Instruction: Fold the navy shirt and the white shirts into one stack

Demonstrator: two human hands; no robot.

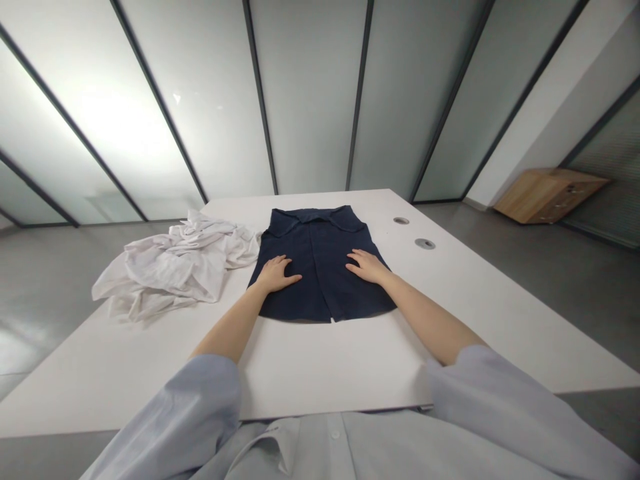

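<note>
A dark navy garment (320,267) lies spread on the white table (330,367), its upper part folded at the far end and a small slit at its near hem. My left hand (279,274) rests on its left side, palm down with the fingers spread. On the right side of the cloth, my right hand (369,267) lies flat, its fingers apart. Neither hand grips the fabric.
A crumpled heap of white cloth (185,263) sits at the table's left edge, close to the dark garment. Two round grommets (425,244) are set in the tabletop at the right. Beyond, a wooden cabinet (545,193) stands on the floor near frosted glass panels.
</note>
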